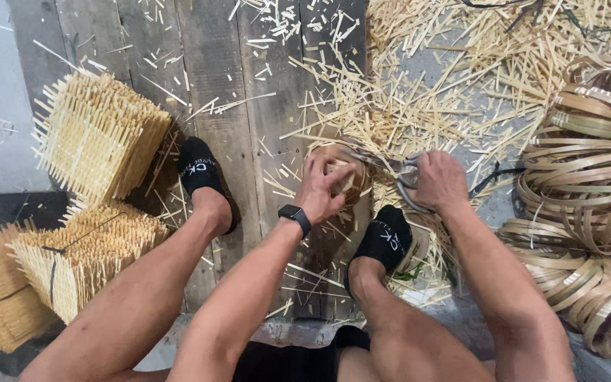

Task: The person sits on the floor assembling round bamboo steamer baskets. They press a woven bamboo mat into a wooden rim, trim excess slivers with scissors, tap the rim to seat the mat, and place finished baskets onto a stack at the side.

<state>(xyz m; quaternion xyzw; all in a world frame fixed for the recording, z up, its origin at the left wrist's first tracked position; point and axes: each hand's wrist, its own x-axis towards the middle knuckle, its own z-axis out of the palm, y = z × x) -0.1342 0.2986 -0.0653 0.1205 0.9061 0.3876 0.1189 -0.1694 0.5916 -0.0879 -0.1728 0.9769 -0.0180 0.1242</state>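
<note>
Two bare hands are working low over the plank floor [206, 85], right between the person's feet. Left hand [322, 187], a dark watch [295, 218] on its wrist, has its fingers curled and pinched around a small pale bamboo piece [339, 172], holding it up off the boards. Right hand [438, 182] is closed around the handles of metal shears [390, 170], blades pointing left and meeting the bamboo piece; whether the blades are biting or just touching, I cannot tell.

No packages or signs out here. The only lettering is small white print across the top of each black sock, left foot [203, 177] on the planks, right foot [387, 237] just below the hands.

Over on the left, bundles of woven bamboo grids [97, 134] stand stacked, square and straw-coloured, stick ends bristling outward; a second stack [83, 255] sits below, bound with a dark strap. On the right, coils of flat bamboo hoops [588, 177] pile up, touching one another and running off the frame edge. Behind the hands lies a thick litter of cut bamboo slivers [419, 92], spreading across boards and grey ground, crowding right up to the shears and the right foot. Both bare forearms reach in from the bottom, knees spread either side
</note>
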